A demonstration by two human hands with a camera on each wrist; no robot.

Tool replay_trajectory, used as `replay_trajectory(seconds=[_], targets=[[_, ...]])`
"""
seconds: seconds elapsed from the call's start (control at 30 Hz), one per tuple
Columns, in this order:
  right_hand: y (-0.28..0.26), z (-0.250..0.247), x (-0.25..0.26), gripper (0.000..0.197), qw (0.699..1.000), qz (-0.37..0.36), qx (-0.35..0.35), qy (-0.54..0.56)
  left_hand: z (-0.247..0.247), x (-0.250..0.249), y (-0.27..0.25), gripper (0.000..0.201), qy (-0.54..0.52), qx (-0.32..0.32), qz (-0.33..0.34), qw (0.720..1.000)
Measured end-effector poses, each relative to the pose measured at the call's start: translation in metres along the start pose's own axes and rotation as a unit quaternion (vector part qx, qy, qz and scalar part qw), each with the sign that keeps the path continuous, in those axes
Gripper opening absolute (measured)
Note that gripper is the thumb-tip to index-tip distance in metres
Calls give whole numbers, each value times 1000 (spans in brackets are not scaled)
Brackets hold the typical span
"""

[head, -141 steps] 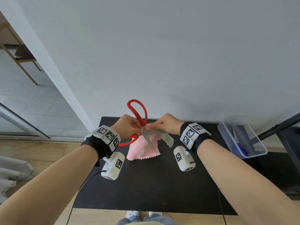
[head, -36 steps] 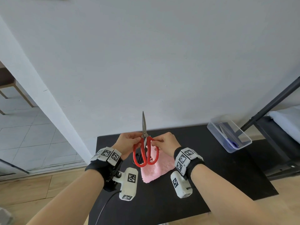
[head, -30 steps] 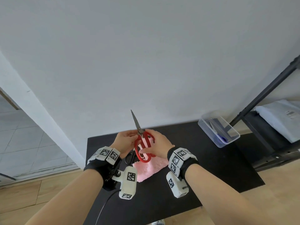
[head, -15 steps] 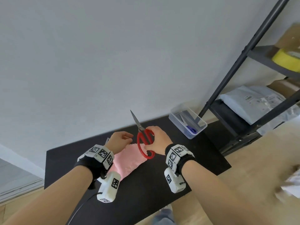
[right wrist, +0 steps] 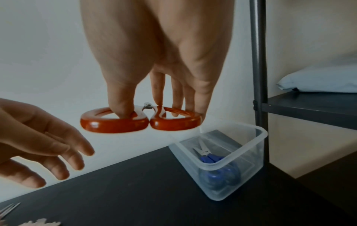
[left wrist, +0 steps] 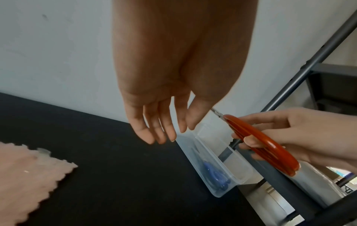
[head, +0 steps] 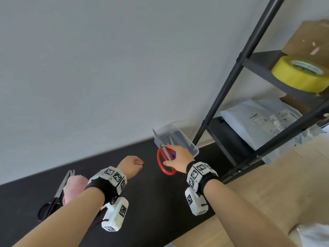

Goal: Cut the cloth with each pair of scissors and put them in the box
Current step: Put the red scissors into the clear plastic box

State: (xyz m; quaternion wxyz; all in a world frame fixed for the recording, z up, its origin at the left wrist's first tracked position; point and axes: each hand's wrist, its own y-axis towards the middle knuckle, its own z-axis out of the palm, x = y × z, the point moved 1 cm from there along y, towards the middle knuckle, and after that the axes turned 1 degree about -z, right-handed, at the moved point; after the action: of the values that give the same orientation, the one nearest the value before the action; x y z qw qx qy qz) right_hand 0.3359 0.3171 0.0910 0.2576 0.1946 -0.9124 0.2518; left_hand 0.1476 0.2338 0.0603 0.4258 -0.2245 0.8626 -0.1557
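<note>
My right hand (head: 178, 157) grips the red-handled scissors (head: 164, 162) by their loops, thumb through one loop (right wrist: 115, 120), blades shut and pointing toward the wall. They hang in the air just left of the clear plastic box (head: 187, 147) at the table's far right. Blue-handled scissors (right wrist: 212, 159) lie inside that box (right wrist: 222, 168). My left hand (head: 130, 165) hovers empty over the black table, its fingers (left wrist: 154, 130) hanging relaxed. The pink cloth (head: 74, 186) lies at the left, partly behind my left forearm.
Black-handled scissors (head: 57, 195) lie beside the cloth on the black table (head: 151, 202). A black metal shelf rack (head: 231, 86) stands right of the box, holding a yellow tape roll (head: 300, 75), parcels in grey bags (head: 258, 122) and a cardboard box. The wall runs close behind the table.
My left hand let go of the red scissors and the cloth. My right hand carried the scissors rightward to the box. The head view swung right, bringing the rack into sight.
</note>
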Motion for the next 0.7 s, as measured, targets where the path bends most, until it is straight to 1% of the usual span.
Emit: replay_trajectory(seconds=[0.13, 0.23, 0.37, 0.43, 0.57, 0.7], targets=[[22, -17, -32, 62, 1000, 13, 23, -8, 24, -18, 18, 28, 52, 11, -22, 998], [41, -23, -48, 59, 998, 14, 46, -39, 36, -22, 30, 28, 88, 17, -45, 995], [66, -26, -56, 42, 995, 17, 70, -71, 45, -21, 43, 27, 105, 18, -87, 990], [76, -26, -59, 37, 992, 26, 86, -85, 48, -20, 48, 27, 114, 20, -104, 988], [93, -22, -64, 36, 988, 43, 105, -104, 54, -18, 56, 27, 120, 25, -126, 984], [102, -16, -69, 45, 986, 58, 99, -119, 59, -18, 61, 28, 119, 30, -138, 983]])
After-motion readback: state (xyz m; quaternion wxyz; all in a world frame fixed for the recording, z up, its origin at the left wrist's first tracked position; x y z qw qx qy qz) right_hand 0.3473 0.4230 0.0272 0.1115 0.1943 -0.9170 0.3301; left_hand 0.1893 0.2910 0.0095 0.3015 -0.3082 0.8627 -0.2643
